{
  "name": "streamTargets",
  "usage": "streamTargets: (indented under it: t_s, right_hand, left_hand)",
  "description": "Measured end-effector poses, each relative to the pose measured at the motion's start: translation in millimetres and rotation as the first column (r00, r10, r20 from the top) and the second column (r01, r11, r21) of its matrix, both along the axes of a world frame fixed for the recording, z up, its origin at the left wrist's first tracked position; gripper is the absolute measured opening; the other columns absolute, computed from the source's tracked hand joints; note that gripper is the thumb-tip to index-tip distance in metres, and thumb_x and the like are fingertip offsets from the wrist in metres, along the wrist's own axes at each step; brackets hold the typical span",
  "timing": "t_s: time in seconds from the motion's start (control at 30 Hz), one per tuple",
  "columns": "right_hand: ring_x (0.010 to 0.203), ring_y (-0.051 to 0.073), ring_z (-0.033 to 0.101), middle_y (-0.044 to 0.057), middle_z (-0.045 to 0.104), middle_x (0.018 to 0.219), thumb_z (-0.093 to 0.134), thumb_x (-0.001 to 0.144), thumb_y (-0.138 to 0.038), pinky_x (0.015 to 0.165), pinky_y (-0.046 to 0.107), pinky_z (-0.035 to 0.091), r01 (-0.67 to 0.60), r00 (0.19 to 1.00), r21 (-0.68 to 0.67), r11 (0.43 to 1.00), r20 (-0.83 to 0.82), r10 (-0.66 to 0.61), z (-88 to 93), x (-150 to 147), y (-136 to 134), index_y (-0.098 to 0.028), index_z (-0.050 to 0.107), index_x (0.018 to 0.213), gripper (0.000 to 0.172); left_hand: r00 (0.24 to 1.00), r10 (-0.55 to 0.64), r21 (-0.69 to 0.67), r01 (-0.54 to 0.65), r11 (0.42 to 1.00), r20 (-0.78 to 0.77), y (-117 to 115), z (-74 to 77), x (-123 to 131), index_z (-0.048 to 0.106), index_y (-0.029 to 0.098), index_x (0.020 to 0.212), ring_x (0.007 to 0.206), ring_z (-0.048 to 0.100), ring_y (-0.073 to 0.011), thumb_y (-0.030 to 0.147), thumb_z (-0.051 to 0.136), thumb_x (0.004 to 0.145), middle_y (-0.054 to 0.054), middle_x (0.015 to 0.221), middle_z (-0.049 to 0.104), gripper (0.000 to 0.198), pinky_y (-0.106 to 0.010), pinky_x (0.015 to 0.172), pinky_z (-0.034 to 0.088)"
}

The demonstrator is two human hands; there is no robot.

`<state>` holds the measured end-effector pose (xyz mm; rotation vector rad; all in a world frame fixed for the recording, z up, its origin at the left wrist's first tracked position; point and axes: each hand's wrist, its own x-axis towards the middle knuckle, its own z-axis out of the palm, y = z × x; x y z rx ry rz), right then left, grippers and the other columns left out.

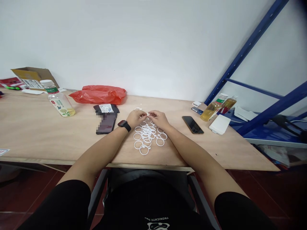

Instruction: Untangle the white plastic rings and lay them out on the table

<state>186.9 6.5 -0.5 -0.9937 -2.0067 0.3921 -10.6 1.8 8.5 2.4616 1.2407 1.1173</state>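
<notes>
My left hand [136, 118], with a black watch on its wrist, and my right hand [158, 119] meet fingertip to fingertip over the table. Both are closed in a pinch on a small white plastic ring [148, 114], mostly covered by the fingers. Just below the hands, towards me, lies a loose pile of several white plastic rings [144, 150], overlapping one another, with small knobs on their rims. Another white ring [138, 108] shows partly beyond my left hand.
Left of the hands are a dark packet [106, 123], a red plastic bag [99, 95], a drink bottle [61, 103] and a cardboard box [35, 75]. To the right lie a phone [192, 124], a white case [219, 124] and another bottle [212, 110] near a blue metal frame [249, 48].
</notes>
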Motion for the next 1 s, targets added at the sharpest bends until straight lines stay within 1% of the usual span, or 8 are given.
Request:
streamTargets:
  t_s: [0.27,0.43,0.5,0.57,0.63,0.7,0.83,1.0]
  right_hand:
    - [0.086,0.019,0.064,0.005,0.072,0.087,0.059,0.091,-0.033,0.083,0.031,0.047,-0.022,0.993,0.073,0.997,0.12,0.014,5.6,4.6,-2.7,-0.021,0.071,0.087,0.017]
    - [0.101,0.022,0.059,0.007,0.068,0.101,0.055,0.091,-0.031,0.093,0.035,0.044,-0.044,0.997,0.16,0.986,0.076,0.032,5.4,1.7,-2.3,-0.021,0.064,0.093,0.013]
    - [0.104,0.021,0.058,0.007,0.067,0.107,0.052,0.091,-0.029,0.094,0.035,0.043,-0.043,0.998,0.136,0.99,0.053,0.036,5.4,-0.1,-2.5,-0.021,0.061,0.098,0.014]
    - [0.099,0.021,0.059,0.006,0.067,0.102,0.051,0.09,-0.027,0.091,0.034,0.044,-0.018,0.998,0.103,0.994,0.067,0.012,5.3,-0.8,-2.6,-0.021,0.06,0.097,0.013]
    - [0.092,0.02,0.06,0.005,0.067,0.094,0.053,0.087,-0.025,0.087,0.033,0.044,0.038,0.995,0.092,0.995,0.092,-0.047,4.9,-0.2,-2.1,-0.021,0.06,0.092,0.009]
    - [0.087,0.019,0.06,0.004,0.067,0.087,0.056,0.083,-0.022,0.083,0.032,0.045,0.103,0.988,0.082,0.991,0.107,-0.111,4.0,1.4,-1.0,-0.021,0.061,0.086,0.006]
    - [0.076,0.017,0.061,0.001,0.068,0.078,0.059,0.081,-0.022,0.072,0.028,0.045,0.143,0.97,-0.001,0.99,0.197,-0.14,0.7,4.7,1.9,-0.021,0.065,0.079,0.006]
    - [0.076,0.016,0.063,0.003,0.071,0.081,0.062,0.083,-0.025,0.073,0.027,0.046,0.1,0.942,-0.008,0.995,0.323,-0.092,-1.8,4.5,3.8,-0.02,0.069,0.076,0.011]
  left_hand:
    - [0.996,-0.046,0.022,0.048,0.999,-0.079,2.5,-1.8,-1.6,0.074,0.019,0.091,0.08,0.063,-0.0195,0.033,0.056,0.09,-0.006,0.085,0.073,0.023,-0.033,0.079,0.048]
    - [0.993,-0.076,-0.021,0.078,0.997,0.094,3.9,-4.5,2.3,0.072,0.018,0.092,0.082,0.064,-0.0186,0.037,0.054,0.091,-0.006,0.089,0.073,0.027,-0.032,0.079,0.049]
    - [0.983,-0.081,-0.05,0.091,0.995,0.164,4.8,-5.6,4.8,0.072,0.018,0.094,0.084,0.065,-0.0183,0.04,0.054,0.092,-0.005,0.091,0.074,0.029,-0.031,0.08,0.05]
    - [0.981,-0.07,-0.07,0.084,0.994,0.179,6.8,-7.1,5.3,0.073,0.018,0.095,0.085,0.065,-0.0183,0.04,0.054,0.091,-0.005,0.092,0.074,0.029,-0.031,0.081,0.051]
    - [0.988,-0.006,-0.068,0.017,0.998,0.156,10.7,-9.5,2.3,0.073,0.018,0.095,0.088,0.065,-0.0191,0.037,0.054,0.09,-0.006,0.094,0.074,0.027,-0.032,0.084,0.05]
    - [0.988,0.117,-0.04,-0.114,0.993,0.104,16.0,-12.8,-4.3,0.074,0.018,0.095,0.095,0.064,-0.0216,0.035,0.056,0.089,-0.007,0.099,0.074,0.025,-0.036,0.09,0.049]
    - [0.951,0.292,-0.045,-0.298,0.954,-0.105,25.6,-21.1,-18.7,0.076,0.021,0.093,0.103,0.061,-0.0284,0.04,0.063,0.082,-0.011,0.107,0.071,0.026,-0.043,0.096,0.044]
    - [0.932,0.284,-0.059,-0.304,0.951,-0.227,28.1,-26.1,-20.8,0.078,0.025,0.091,0.1,0.061,-0.0294,0.049,0.068,0.075,-0.01,0.104,0.072,0.03,-0.042,0.089,0.044]
